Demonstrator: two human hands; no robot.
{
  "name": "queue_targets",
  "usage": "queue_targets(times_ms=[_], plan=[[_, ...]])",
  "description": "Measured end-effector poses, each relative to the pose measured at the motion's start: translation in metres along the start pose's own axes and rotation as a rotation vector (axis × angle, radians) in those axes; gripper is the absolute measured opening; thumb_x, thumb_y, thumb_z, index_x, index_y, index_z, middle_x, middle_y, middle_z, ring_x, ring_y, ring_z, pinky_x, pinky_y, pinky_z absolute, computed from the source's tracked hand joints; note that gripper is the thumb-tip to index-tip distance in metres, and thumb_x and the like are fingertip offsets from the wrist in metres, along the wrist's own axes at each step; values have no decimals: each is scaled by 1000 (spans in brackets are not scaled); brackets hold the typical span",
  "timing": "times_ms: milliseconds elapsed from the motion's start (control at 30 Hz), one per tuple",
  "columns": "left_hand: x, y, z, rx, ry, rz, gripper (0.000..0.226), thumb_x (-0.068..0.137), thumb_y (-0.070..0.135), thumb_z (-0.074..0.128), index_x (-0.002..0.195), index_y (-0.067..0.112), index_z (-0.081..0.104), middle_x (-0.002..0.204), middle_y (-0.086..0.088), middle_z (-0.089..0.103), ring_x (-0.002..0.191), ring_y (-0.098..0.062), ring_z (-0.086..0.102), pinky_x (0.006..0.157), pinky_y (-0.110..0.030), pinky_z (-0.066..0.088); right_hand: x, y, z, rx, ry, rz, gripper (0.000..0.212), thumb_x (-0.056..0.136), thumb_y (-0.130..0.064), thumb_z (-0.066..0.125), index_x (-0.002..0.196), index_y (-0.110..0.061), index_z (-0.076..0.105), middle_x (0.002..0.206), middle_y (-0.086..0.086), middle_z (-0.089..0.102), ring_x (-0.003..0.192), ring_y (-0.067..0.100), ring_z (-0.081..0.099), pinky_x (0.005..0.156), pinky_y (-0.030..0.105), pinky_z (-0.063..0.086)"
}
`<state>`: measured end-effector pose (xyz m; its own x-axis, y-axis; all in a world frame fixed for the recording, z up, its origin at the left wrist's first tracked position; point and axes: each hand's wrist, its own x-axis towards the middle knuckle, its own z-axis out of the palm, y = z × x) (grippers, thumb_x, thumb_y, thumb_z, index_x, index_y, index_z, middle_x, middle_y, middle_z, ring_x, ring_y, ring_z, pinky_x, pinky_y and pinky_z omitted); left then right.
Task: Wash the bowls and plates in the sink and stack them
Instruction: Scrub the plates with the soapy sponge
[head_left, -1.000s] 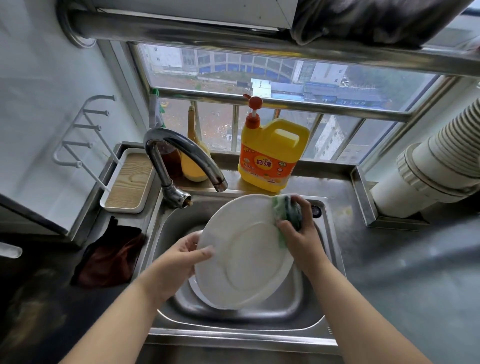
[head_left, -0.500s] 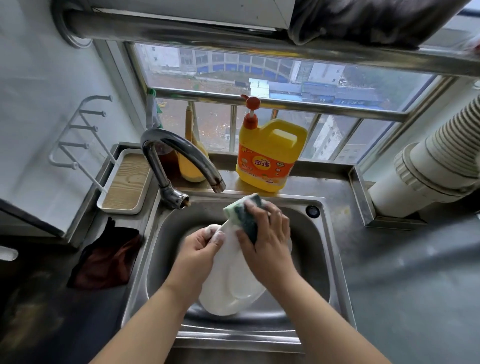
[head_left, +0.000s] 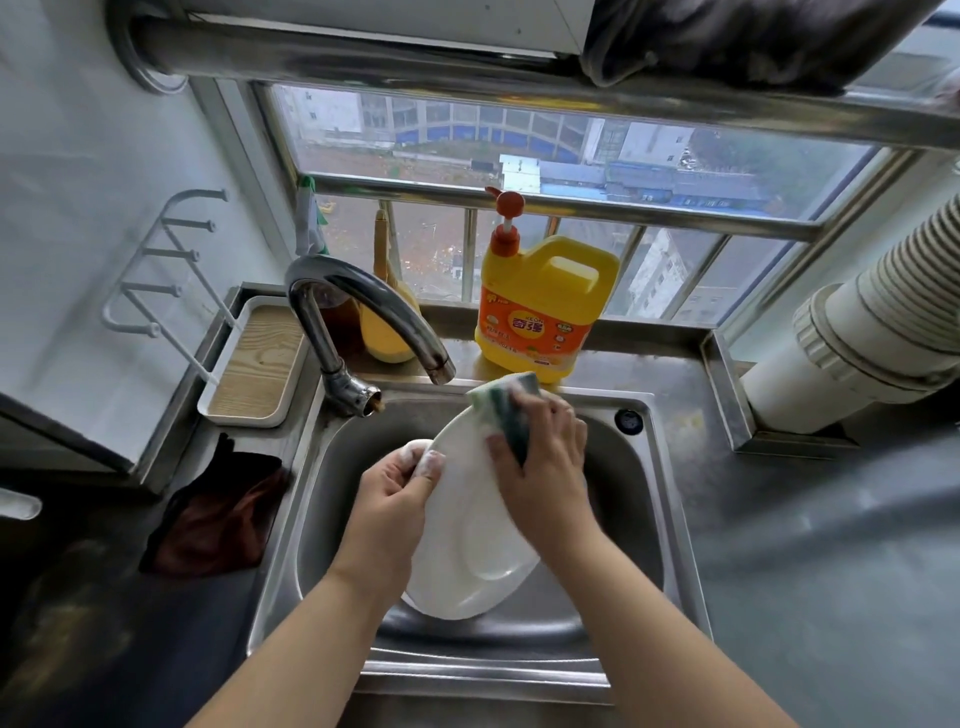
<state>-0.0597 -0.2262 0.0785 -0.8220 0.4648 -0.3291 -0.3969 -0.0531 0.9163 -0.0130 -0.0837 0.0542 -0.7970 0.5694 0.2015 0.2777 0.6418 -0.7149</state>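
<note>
Plate (head_left: 470, 540): white, held tilted over the steel sink (head_left: 670, 519)
Left hand (head_left: 395, 499): gripped the plate's left rim
Right hand (head_left: 540, 462): pressed a green sponge (head_left: 501, 402) on the plate's top edge
Bottle (head_left: 543, 306): yellow, orange label with Chinese characters, behind the sink

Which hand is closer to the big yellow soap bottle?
The right hand. It holds the sponge just below the yellow soap bottle. The left hand grips the plate lower down and further left.

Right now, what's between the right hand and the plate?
In the head view, a green sponge lies between the right hand and the white plate. The fingers press it against the plate's upper edge, over the sink.
</note>
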Motion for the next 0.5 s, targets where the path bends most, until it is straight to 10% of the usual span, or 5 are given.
queue_targets(times_ms=[133, 367, 500], plan=[[-1, 2, 1, -20, 16, 7, 25, 99, 12, 47, 82, 10, 65, 71, -7, 63, 66, -18, 56, 61, -30, 47, 13, 18, -8, 122, -3, 331, 43, 96, -36, 49, 137, -29, 37, 135, 10, 39, 125, 24, 29, 96, 32, 27], [-1, 3, 1, 8, 9, 50, 23, 97, 8, 48, 80, 7, 64, 69, -7, 62, 63, -16, 56, 56, -25, 49, -19, -22, 8, 65, -66, -29, 47, 84, -47, 48, 128, -39, 35, 137, 4, 36, 123, 16, 27, 105, 33, 26], [-7, 1, -5, 3, 39, 17, 31, 98, 13, 49, 75, 17, 68, 69, -6, 63, 62, -16, 55, 56, -28, 47, -2, 8, -5, 83, -1, 145, 44, 90, -40, 54, 131, -33, 40, 129, 8, 45, 120, 23, 36, 98, 34, 33]])
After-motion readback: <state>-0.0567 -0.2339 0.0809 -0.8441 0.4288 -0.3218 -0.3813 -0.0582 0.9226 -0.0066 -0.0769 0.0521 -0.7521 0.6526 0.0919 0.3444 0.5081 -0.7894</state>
